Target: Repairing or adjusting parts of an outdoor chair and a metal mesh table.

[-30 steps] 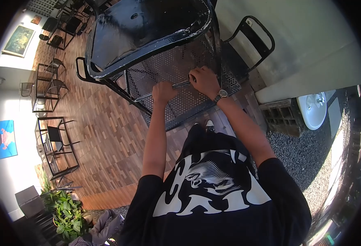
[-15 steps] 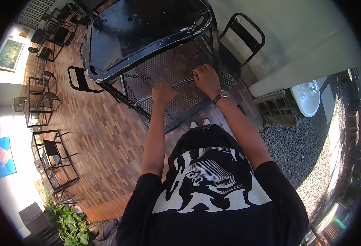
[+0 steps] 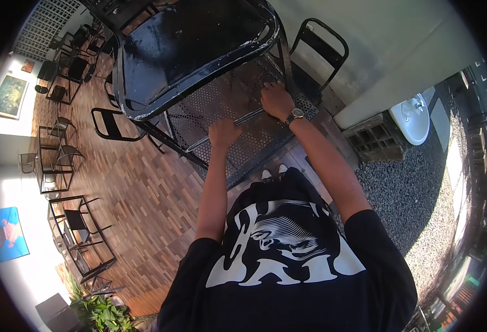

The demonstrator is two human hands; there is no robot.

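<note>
In front of me a black metal chair (image 3: 193, 47) with chipped, worn paint stands over a dark perforated metal tabletop (image 3: 249, 145). A thin metal crossbar (image 3: 249, 117) runs low between its legs. My left hand (image 3: 224, 134) is closed round the middle of that bar, knuckles up. Further right and a little farther away, my right hand (image 3: 277, 101), with a watch (image 3: 295, 114) on its wrist, is curled over the same bar near its right end. The fingertips of both hands are mostly hidden under the palms.
Black chairs flank the table on the left (image 3: 113, 124) and the right (image 3: 321, 52). A pale wall (image 3: 393, 61) rises at the right, near a white washbasin (image 3: 409, 122) and gravel (image 3: 393, 193). More tables and chairs (image 3: 80, 235) line the wooden floor (image 3: 149, 205) at left.
The whole view has turned slightly, so the left side sits lower and the right side higher. Both hands stay on the crossbar, which looks more slanted.
</note>
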